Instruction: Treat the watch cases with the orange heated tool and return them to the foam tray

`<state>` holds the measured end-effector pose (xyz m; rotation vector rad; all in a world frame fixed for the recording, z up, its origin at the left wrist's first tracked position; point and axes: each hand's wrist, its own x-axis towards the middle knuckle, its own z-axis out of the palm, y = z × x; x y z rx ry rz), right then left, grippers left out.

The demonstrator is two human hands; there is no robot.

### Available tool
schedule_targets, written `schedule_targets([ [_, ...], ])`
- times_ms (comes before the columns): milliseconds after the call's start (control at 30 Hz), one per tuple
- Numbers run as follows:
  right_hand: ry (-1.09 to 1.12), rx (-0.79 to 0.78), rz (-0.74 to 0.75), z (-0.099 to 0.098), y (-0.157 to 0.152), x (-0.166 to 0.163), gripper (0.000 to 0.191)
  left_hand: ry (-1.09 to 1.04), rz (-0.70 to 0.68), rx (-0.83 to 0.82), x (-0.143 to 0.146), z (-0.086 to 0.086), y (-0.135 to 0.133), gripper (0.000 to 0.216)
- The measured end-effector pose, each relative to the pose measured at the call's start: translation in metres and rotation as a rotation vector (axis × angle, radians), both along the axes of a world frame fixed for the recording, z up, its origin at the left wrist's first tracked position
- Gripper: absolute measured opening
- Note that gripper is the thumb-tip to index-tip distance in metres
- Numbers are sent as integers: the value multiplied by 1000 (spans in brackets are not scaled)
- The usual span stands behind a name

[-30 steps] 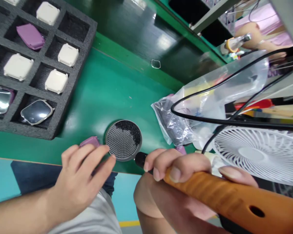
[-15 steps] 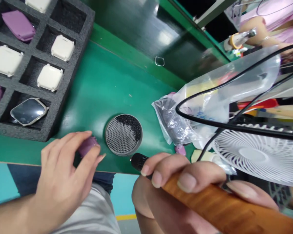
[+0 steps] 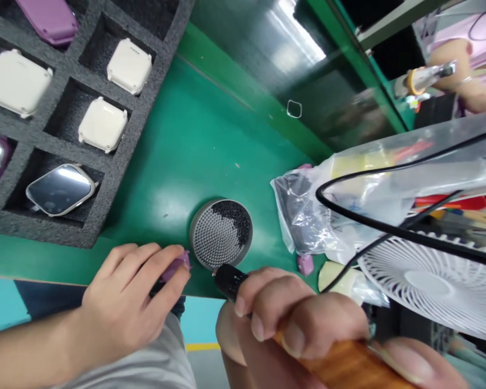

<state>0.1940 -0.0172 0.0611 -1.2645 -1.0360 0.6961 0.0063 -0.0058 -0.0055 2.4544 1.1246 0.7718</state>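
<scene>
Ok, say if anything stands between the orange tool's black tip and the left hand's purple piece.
Nothing blocks the black tip from the purple piece; the round mesh pad sits just beside the gap.

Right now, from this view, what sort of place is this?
Likely a smartwatch assembly bench: a black foam tray of cream and purple watch cases, a green bench mat, and a small purple part in the left hand.
</scene>
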Motion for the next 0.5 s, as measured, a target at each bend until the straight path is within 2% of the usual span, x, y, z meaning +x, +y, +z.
schedule_targets([
  [167, 8, 73, 21, -6, -2, 2, 19, -12, 9, 2, 1, 0, 0, 32],
  [333, 27, -71, 14, -5, -5, 1, 19, 4, 2, -3, -2, -3, -2, 34],
  [500, 23, 100, 45, -7, -1, 1, 26, -23, -69, 7, -7, -8, -5, 38],
])
